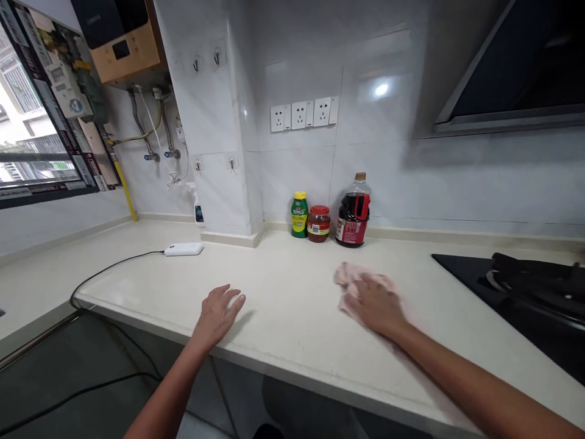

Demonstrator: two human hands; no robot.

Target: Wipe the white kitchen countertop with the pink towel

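My right hand (375, 305) presses a pink cloth (351, 274) against the pale countertop (292, 305). The cloth is bunched under the palm and fingers and slightly blurred at its edges. My left hand (219, 312) holds nothing; its fingers are apart, just above the counter near the front edge. Behind my right hand, against the wall, stand a large dark sauce bottle (353, 213) with a red handle, a red-lidded jar (319, 224) and a green bottle (299, 214) with a yellow cap.
A black gas stove (525, 299) lies to the right beneath a range hood (516, 73). On the left are a white power bank (183, 249) with a black cable (109, 269) running over the edge, and a spray bottle (198, 207) beside the wall pillar.
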